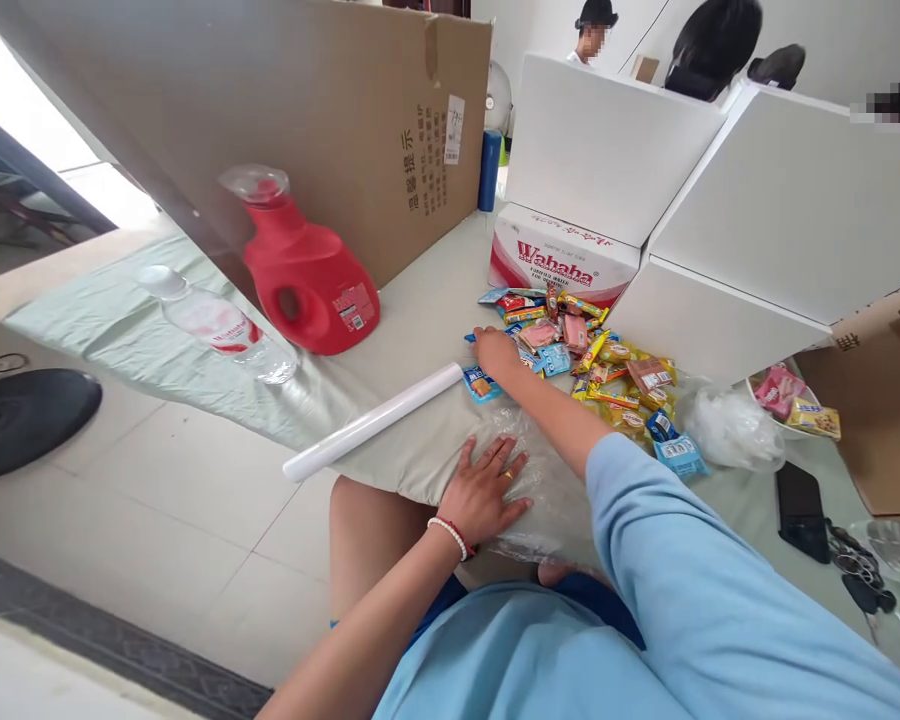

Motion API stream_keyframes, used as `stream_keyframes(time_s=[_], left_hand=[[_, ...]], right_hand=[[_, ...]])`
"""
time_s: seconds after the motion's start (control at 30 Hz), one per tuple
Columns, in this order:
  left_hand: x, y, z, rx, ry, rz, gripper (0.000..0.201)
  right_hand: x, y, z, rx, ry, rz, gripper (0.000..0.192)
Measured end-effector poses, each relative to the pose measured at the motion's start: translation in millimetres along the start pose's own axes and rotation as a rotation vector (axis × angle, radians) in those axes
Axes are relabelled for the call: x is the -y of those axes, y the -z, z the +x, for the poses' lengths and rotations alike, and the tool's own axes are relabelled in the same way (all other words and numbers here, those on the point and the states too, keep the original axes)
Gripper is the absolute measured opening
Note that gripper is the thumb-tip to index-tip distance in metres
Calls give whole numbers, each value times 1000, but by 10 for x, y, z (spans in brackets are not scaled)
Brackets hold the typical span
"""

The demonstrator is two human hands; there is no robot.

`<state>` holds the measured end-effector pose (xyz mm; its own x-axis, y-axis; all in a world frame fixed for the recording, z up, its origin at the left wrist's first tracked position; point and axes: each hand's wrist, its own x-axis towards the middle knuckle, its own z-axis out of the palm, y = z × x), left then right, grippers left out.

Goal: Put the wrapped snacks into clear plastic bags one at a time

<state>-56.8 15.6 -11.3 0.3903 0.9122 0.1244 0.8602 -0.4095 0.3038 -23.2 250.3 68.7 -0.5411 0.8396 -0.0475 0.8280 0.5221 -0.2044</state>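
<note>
My left hand point(486, 488) lies flat, fingers spread, on a clear plastic bag point(547, 500) at the table's near edge. My right hand point(495, 352) reaches across to the left side of a pile of small snack packets point(607, 365) and touches a packet there; whether it grips one I cannot tell. A blue snack packet point(482, 384) lies just in front of that hand, by the end of a white roll point(375, 420).
A red detergent jug point(307, 280) and a lying water bottle point(217, 325) sit at the left. A cardboard sheet point(307, 90), a Wahaha box point(562, 258) and white boxes point(757, 200) stand behind. A phone point(801, 508), keys point(862, 580) and crumpled plastic point(731, 428) lie right. People stand far back.
</note>
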Motion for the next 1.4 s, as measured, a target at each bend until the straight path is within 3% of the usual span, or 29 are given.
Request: stream_keyframes(time_s=[0.1, 0.17, 0.23, 0.3, 0.37, 0.43, 0.5, 0.57, 0.67, 0.77, 1.03, 1.2, 1.3, 1.4], left_hand=[[4, 7, 8, -2, 5, -10, 70], [0, 14, 15, -3, 12, -16, 70], [-10, 25, 21, 3, 16, -32, 68], [-22, 35, 27, 10, 12, -49, 64], [-30, 37, 34, 9, 14, -55, 63], [-36, 29, 40, 5, 26, -49, 69], [-42, 20, 42, 14, 36, -36, 74], [-45, 15, 41, 28, 37, -20, 77], [-40, 16, 40, 39, 26, 5, 83], [-27, 13, 37, 44, 9, 22, 91], [-14, 2, 34, 17, -3, 68, 93], [-9, 19, 58, 27, -16, 70, 91], [-2, 16, 67, 27, -16, 75, 90], [4, 4, 71, 27, -18, 81, 90]], right_hand=[[-127, 109, -401, -83, 20, 178, 36], [-269, 106, -848, -109, 8, 534, 32], [-431, 22, -1381, -48, -82, 926, 32], [-591, -108, -1913, 31, -214, 1140, 36], [-734, -228, -2359, 64, -337, 1123, 40], [-850, -296, -2663, 7, -384, 859, 42], [-924, -299, -2814, -72, -311, 538, 43], [-948, -254, -2836, -34, -131, 365, 47], [-910, -178, -2732, 193, 107, 254, 56], [-885, -143, -2627, 294, 108, 123, 57], [-931, -171, -2665, 113, -5, 236, 49], [-837, -287, -2618, 189, 30, 294, 50], [-1002, -130, -2449, 141, 99, 370, 36], [-1297, 197, -2038, -4, 10, 240, 35]])
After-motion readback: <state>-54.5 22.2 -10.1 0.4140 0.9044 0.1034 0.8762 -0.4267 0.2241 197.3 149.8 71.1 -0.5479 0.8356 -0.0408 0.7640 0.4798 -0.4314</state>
